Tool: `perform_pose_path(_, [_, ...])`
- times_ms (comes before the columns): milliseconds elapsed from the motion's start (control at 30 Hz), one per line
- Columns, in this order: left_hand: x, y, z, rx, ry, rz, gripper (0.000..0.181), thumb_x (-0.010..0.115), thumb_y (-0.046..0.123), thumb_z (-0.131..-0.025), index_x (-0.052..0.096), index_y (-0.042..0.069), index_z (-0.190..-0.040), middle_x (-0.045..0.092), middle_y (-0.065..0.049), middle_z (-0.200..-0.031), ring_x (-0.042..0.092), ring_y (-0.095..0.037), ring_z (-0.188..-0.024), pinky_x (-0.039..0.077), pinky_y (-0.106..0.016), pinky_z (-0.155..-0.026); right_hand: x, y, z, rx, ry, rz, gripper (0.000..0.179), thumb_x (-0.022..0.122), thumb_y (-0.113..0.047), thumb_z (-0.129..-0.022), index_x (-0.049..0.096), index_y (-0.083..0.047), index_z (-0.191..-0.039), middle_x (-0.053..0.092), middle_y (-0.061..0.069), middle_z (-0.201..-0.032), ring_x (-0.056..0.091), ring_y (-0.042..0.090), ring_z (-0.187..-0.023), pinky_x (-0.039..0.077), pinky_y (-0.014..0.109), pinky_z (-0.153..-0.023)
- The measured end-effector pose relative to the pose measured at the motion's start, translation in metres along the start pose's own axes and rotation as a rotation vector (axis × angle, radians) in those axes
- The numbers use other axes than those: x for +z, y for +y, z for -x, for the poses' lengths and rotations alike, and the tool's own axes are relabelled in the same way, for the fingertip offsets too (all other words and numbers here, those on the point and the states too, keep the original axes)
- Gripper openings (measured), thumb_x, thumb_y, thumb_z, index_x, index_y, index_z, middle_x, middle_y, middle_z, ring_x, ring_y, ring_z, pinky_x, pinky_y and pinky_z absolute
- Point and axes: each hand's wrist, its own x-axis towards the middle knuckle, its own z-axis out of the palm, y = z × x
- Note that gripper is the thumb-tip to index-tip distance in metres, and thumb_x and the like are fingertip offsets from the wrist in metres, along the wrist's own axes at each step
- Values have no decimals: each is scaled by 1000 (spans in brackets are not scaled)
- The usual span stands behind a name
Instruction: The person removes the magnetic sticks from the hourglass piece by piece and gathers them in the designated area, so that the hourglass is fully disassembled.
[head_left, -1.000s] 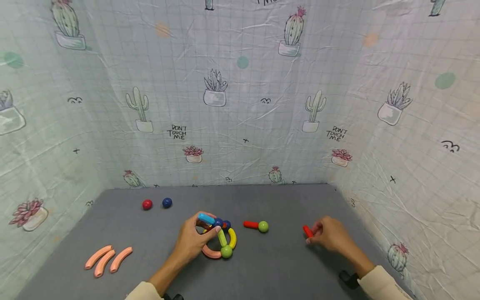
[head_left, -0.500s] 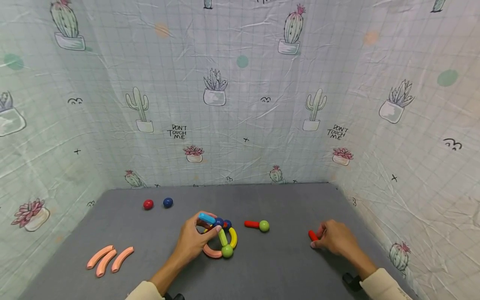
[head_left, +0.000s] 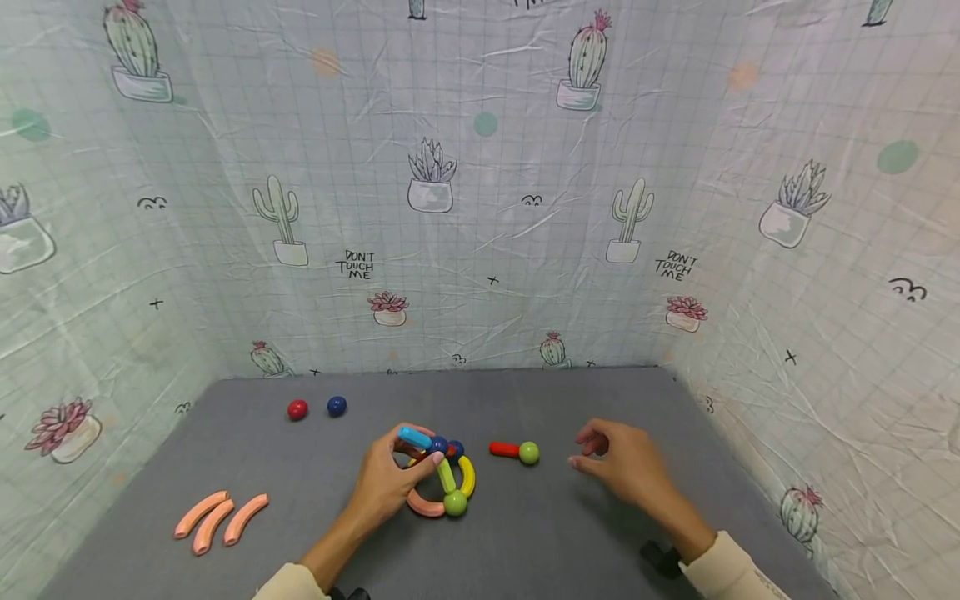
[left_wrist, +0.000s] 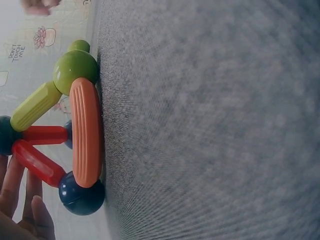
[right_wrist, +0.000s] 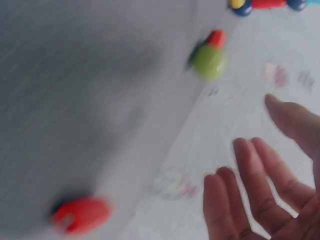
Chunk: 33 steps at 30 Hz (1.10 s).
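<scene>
Dark blue at its apex, a ball-and-stick frame (head_left: 446, 477) is gripped there by the left hand (head_left: 381, 475), probably for steadiness, while its curved base is borne by the grey table (head_left: 525, 542). By the right hand (head_left: 624, 464) nothing is held; its thumb and fingers are parted above the table. Nearby, a loose red stick (right_wrist: 82, 215) is seen lying, and a green ball (head_left: 529, 452) is joined to a second red stick (head_left: 504, 449). Farther out, three salmon arcs (head_left: 212, 527) are grouped, seemingly for easy reach.
</scene>
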Motion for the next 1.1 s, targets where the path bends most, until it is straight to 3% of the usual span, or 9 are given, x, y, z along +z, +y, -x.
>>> perform_pose_path(367, [0,-1,1,-5,2,-13,27,88,33,-89,74,25,-111,72,4,-100,64,-12,-93,51,-25,-81,36,-80,-15,-171,-41,-225,23,92,-31,-84,77,-28,-100,78,-7,-96,72,13,-88,55,27,-70])
perform_pose_path(700, [-2,-2,0,12,9,-5,27,89,31,-89,75,25,-111,73,5,-98,66,-11,-91,53,-26,-81,64,-140,-31,-374,-24,-230,25,91,-32,-87,77,-21,-106,77,-2,-101,72,15,-90,56,25,-75])
perform_pose_path(900, [-2,-2,-1,40,1,16,26,88,23,-90,75,24,-112,75,6,-103,67,-9,-88,57,-29,-82,79,-159,-38,-387,-20,-218,29,90,-34,-87,79,-20,-110,77,-2,-105,73,18,-94,55,25,-76])
perform_pose_path(1100, [-2,-2,-2,39,3,21,28,88,20,-89,75,23,-113,76,4,-105,67,-15,-91,53,-26,-74,90,-170,-43,-366,3,-194,29,91,-35,-85,79,-23,-108,77,-2,-105,72,19,-95,52,25,-74])
